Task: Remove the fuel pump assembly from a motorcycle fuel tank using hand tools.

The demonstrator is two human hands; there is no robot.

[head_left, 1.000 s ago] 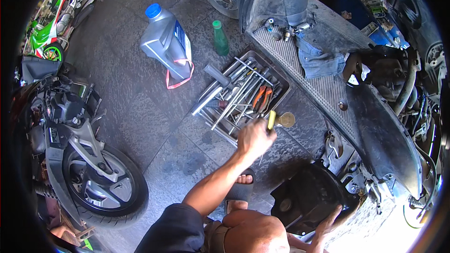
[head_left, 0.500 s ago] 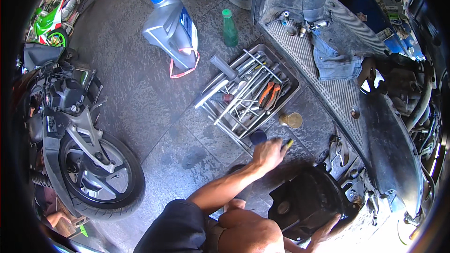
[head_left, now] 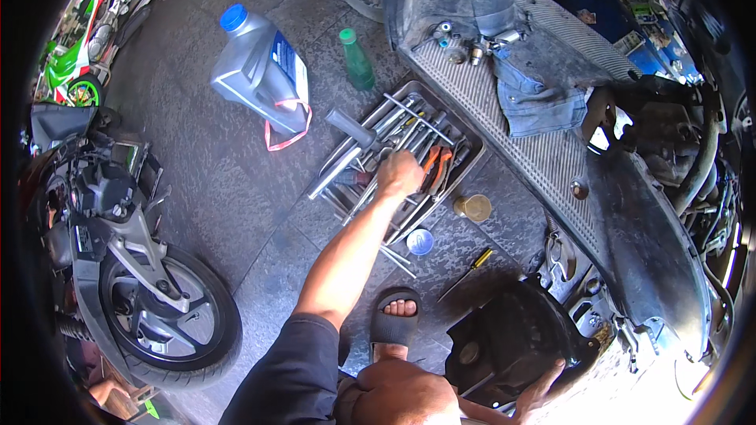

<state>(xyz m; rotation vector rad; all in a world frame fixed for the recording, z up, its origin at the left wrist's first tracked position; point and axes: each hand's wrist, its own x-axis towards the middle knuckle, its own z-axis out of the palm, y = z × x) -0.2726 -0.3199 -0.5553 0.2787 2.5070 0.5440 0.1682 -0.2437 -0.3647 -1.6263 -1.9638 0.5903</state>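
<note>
While our left arm stretches straight out from the lower edge of the view, our left hand (head_left: 399, 175) rests knuckles-up inside the tool tray (head_left: 465, 159), near its middle. Its fingers curl down among the wrenches (head_left: 413, 124), but we cannot tell whether the grip has closed on any one of them. Orange-handled pliers (head_left: 434, 169) lie just beside the hand, toward the tray's right edge. Our right hand (head_left: 543, 389) sits low at the bottom edge, fingers spread against the underside of a black plastic cover (head_left: 512, 342); how firmly that grip holds is hidden. On the floor just past the tray's near corner lie a small blue cap (head_left: 420, 242), a brass-coloured cap (head_left: 472, 207) and a yellow-handled screwdriver (head_left: 468, 269). Open floor lies left of the tray, up to the grey oil jug (head_left: 260, 71) and green bottle (head_left: 357, 59) beyond its far edge.
</note>
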